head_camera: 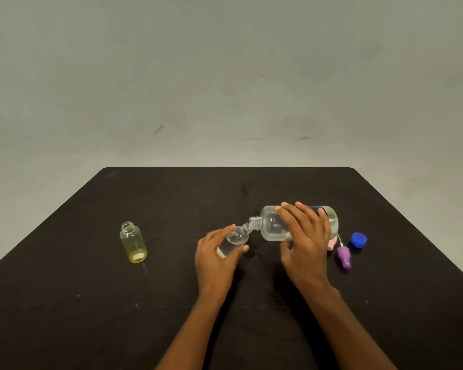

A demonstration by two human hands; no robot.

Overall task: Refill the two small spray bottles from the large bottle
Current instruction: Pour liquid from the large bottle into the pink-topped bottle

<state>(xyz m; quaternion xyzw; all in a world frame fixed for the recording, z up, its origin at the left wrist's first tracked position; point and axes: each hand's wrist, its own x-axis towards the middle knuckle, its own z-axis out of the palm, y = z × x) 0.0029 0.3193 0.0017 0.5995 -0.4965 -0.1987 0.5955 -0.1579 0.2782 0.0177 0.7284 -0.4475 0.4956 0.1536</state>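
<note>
Large bottle gripped in right hand at table centre, tipped mouth-to-mouth into clear small bottle held by left hand; yellow small bottle at nine o'clock open, apparently unfilled; recapping both left.

The scene is viewed through one wide-angle, head-worn camera, held above the desk's near edge and aimed forward and down. The left hand and right hand are seen close; the far edge and the wall are taken in beyond.
</note>
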